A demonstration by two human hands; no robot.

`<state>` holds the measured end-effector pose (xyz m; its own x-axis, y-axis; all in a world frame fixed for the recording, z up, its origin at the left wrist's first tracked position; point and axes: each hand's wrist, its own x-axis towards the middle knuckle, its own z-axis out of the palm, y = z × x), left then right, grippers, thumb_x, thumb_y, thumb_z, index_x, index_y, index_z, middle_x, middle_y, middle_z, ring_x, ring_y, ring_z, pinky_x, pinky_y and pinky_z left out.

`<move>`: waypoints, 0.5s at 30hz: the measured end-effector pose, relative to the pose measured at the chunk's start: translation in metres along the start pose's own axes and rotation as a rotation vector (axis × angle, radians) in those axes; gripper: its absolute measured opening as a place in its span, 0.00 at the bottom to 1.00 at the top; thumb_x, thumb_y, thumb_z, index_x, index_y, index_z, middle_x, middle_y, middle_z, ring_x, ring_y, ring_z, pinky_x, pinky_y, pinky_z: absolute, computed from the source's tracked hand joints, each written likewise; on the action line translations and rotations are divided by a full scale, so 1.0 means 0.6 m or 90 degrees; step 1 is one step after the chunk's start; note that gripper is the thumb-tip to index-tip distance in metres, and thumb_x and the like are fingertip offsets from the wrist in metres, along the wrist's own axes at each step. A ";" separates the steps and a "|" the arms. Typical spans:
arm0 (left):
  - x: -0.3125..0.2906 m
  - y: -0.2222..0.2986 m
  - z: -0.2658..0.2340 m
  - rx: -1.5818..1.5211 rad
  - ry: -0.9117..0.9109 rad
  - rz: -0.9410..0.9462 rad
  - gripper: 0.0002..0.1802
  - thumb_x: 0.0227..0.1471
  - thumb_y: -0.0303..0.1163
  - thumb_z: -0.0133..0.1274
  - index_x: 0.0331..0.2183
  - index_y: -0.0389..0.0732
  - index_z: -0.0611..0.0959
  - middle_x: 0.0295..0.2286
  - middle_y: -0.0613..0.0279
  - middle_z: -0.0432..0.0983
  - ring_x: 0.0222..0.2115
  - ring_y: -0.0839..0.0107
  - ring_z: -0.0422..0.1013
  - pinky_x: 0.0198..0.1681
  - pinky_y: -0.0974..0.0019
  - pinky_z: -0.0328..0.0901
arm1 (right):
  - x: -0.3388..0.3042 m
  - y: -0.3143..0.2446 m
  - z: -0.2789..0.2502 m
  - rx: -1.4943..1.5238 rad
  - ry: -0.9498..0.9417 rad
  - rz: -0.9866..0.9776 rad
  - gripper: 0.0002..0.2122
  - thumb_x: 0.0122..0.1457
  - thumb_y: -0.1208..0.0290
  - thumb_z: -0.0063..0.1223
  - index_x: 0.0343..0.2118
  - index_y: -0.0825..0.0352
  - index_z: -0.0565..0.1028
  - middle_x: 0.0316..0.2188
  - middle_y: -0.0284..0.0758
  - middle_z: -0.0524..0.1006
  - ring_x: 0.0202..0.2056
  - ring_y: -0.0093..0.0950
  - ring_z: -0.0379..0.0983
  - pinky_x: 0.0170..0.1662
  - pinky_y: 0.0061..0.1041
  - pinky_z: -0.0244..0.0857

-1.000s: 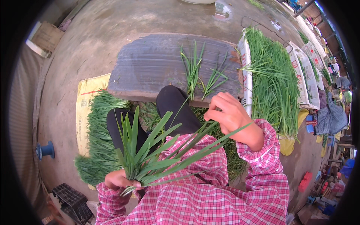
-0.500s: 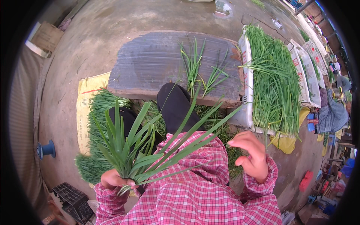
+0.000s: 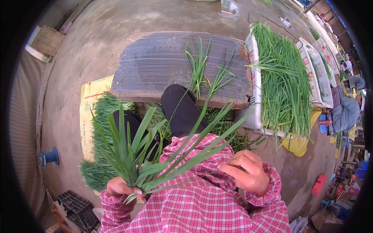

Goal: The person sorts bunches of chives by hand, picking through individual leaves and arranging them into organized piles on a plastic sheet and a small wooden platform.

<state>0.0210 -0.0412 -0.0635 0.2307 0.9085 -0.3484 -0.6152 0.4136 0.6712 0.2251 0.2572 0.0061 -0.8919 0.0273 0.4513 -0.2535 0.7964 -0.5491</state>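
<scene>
My left hand [image 3: 121,186] is closed round the lower ends of a bunch of garlic chives [image 3: 134,165]. The long flat leaves fan up and to the right across my lap, several reaching toward the crate. On the right, my right hand [image 3: 248,171] hovers over the pink checked shirt [image 3: 202,206], apart from the bunch. Its fingers are bent, with a gap between them, and I see nothing held there. Two loose clumps of chives, one left [image 3: 198,68] and one right [image 3: 221,79], lie on the grey board [image 3: 151,66] beyond my knees.
A white crate [image 3: 254,77] heaped with chives [image 3: 283,81] stands right of the board, more crates behind it. Chives [image 3: 112,120] are piled on a yellow sack [image 3: 88,116] at left. A blue spool [image 3: 49,157] and a black crate [image 3: 75,209] lie farther left. A person [image 3: 345,108] is at far right.
My right hand has moved left and a little down, toward the bunch, and its fingers have bent more. Small green pieces now show below the crate's near corner. My left hand has barely moved.
</scene>
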 end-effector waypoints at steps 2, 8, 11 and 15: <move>0.007 -0.004 0.003 -0.016 -0.015 0.008 0.25 0.39 0.16 0.46 0.42 0.30 0.58 0.23 0.55 0.67 0.22 0.69 0.67 0.25 0.67 0.64 | -0.004 -0.002 0.003 -0.029 0.042 -0.013 0.12 0.28 0.82 0.49 0.23 0.68 0.71 0.17 0.32 0.63 0.21 0.26 0.62 0.21 0.21 0.58; 0.009 -0.010 0.009 -0.016 -0.021 0.046 0.22 0.39 0.14 0.45 0.40 0.30 0.62 0.23 0.53 0.67 0.22 0.68 0.66 0.22 0.67 0.62 | -0.053 0.028 -0.003 0.066 0.165 0.152 0.08 0.39 0.84 0.46 0.25 0.67 0.71 0.18 0.32 0.63 0.22 0.24 0.62 0.25 0.18 0.57; 0.004 0.007 0.019 0.041 -0.036 0.041 0.23 0.39 0.15 0.47 0.41 0.31 0.61 0.23 0.53 0.67 0.21 0.68 0.66 0.22 0.67 0.61 | -0.070 0.065 0.041 0.475 0.155 0.477 0.06 0.49 0.81 0.41 0.31 0.68 0.68 0.19 0.30 0.65 0.24 0.21 0.63 0.28 0.17 0.59; 0.005 0.001 0.019 0.069 -0.008 0.052 0.30 0.35 0.19 0.54 0.43 0.33 0.61 0.26 0.53 0.68 0.23 0.69 0.67 0.23 0.68 0.62 | -0.038 0.073 0.126 0.854 0.014 0.580 0.15 0.54 0.60 0.39 0.35 0.70 0.65 0.26 0.30 0.66 0.28 0.18 0.64 0.32 0.17 0.60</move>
<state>0.0300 -0.0377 -0.0565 0.1935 0.9398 -0.2816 -0.5473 0.3416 0.7641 0.2063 0.2459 -0.0814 -0.9190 0.1879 -0.3466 0.1898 -0.5595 -0.8068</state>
